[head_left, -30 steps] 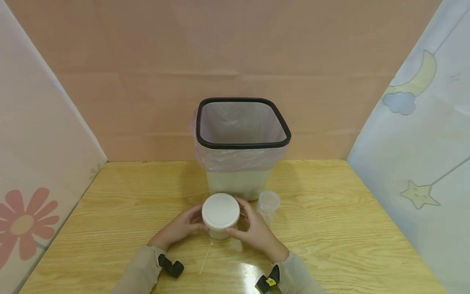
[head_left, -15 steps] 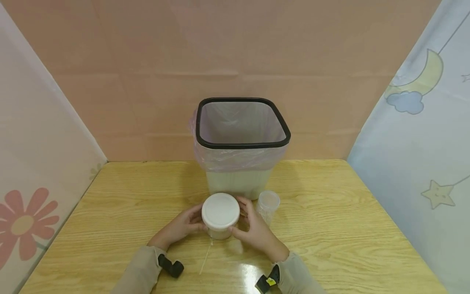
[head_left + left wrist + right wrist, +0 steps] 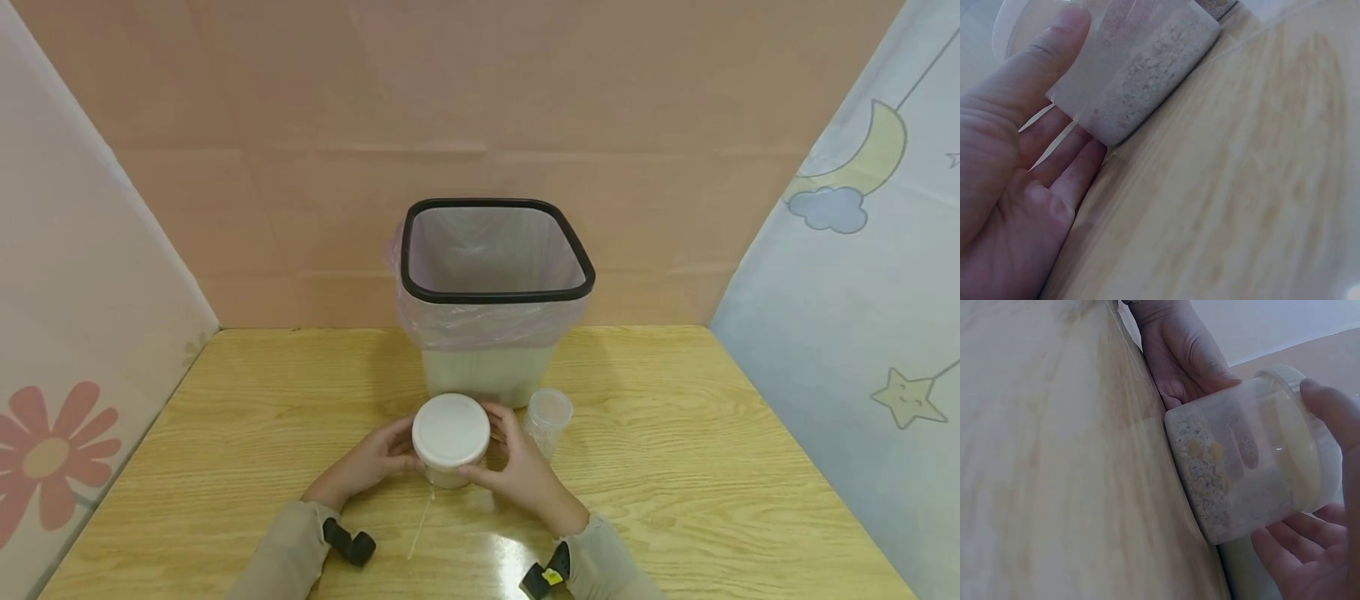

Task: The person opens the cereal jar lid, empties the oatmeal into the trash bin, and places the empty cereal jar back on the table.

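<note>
A translucent plastic jar [image 3: 1260,487] with a white screw lid [image 3: 451,429] stands on the wooden table. Pale flakes, with a few yellowish pieces, fill its lower part, as the right wrist view shows. My left hand [image 3: 372,461] grips the jar body from the left, thumb in front and fingers round the back. From the right, my right hand [image 3: 525,467] holds the lid's rim, its thumb [image 3: 1332,412] on one side and fingers on the other. Just beyond the right hand stands a clear cylindrical container [image 3: 550,412] with pale contents I cannot identify.
Behind the jar stands a white trash bin [image 3: 487,371] with a black rim and a pinkish liner bag. A thin pale strip [image 3: 421,527] lies on the table [image 3: 675,467] in front of the jar. Cloth backdrops enclose the back and both sides.
My right thumb slid slightly to the right, then back left along the rim. The jar and left hand keep their places. The right backdrop has shifted a little to the right.
</note>
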`<state>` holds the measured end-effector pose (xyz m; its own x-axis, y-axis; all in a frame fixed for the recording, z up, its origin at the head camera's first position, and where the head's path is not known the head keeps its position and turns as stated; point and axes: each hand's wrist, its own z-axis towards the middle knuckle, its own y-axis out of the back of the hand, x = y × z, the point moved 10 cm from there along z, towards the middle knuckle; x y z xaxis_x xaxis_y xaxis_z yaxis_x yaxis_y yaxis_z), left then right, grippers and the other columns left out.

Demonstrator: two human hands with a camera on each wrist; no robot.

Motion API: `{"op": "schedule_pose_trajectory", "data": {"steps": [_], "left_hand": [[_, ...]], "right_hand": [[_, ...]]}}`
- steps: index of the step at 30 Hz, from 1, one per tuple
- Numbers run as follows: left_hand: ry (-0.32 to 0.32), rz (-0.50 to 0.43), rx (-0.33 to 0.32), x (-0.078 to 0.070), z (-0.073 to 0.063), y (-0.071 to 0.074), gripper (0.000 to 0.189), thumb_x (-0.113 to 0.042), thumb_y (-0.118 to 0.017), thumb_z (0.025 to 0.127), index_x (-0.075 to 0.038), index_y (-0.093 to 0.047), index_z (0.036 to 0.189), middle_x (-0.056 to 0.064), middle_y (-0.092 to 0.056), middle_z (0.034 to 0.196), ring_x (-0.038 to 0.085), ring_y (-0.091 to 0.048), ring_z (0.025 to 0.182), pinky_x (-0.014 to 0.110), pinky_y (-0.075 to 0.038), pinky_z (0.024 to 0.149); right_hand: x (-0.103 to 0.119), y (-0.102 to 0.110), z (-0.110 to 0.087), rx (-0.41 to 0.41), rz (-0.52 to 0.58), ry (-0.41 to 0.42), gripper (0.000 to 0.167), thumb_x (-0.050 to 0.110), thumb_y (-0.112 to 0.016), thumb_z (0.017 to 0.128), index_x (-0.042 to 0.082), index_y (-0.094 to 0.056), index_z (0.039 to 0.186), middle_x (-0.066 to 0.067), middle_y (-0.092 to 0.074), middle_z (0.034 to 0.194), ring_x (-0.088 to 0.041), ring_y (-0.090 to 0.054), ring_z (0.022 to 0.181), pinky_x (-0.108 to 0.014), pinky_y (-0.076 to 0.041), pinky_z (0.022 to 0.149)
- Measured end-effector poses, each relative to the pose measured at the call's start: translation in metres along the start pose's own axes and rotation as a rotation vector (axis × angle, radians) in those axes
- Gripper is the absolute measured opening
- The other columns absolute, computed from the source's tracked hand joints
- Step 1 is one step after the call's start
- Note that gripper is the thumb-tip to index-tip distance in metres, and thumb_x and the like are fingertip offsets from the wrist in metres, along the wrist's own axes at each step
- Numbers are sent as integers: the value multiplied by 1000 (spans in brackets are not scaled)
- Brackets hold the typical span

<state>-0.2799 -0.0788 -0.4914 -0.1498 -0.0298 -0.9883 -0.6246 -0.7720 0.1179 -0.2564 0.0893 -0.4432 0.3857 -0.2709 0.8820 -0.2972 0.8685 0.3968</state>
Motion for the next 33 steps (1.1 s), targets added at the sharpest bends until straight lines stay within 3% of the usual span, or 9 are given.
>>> {"op": "schedule_pose_trajectory", "data": {"steps": [5, 13, 22, 33], "left_hand": [[0, -15, 5, 0, 0, 0, 79, -13, -71, 96, 2, -25, 158, 27, -27, 160, 46, -35, 143, 22, -44, 107], [21, -13, -5, 1, 0, 1, 82, -15, -73, 95, 1, -24, 159, 25, -26, 162, 45, -33, 144, 21, -43, 107], [13, -9, -7, 2, 0, 2, 82, -15, -73, 95, 2, -24, 159, 26, -26, 162, 47, -32, 144, 21, -42, 107], [4, -5, -5, 3, 1, 2, 80, -14, -72, 95, 1, -26, 159, 26, -27, 161, 45, -34, 144, 24, -42, 109]], "right_hand": [[0, 0, 0, 5, 10, 6, 84, 20, -84, 86, 11, -33, 153, -11, -45, 153, -32, -45, 139, -52, -47, 108], [7, 0, 0, 32, -17, 70, 88, 14, -78, 90, -2, -25, 158, -23, -38, 156, -39, -47, 137, -44, -49, 107], [10, 0, 0, 29, -15, 88, 88, 14, -77, 90, 4, -22, 159, -21, -36, 157, -38, -45, 139, -48, -46, 109], [2, 0, -1, 13, -1, 11, 87, 20, -85, 85, 5, -27, 150, -19, -44, 152, -38, -45, 139, -58, -47, 106]]}}
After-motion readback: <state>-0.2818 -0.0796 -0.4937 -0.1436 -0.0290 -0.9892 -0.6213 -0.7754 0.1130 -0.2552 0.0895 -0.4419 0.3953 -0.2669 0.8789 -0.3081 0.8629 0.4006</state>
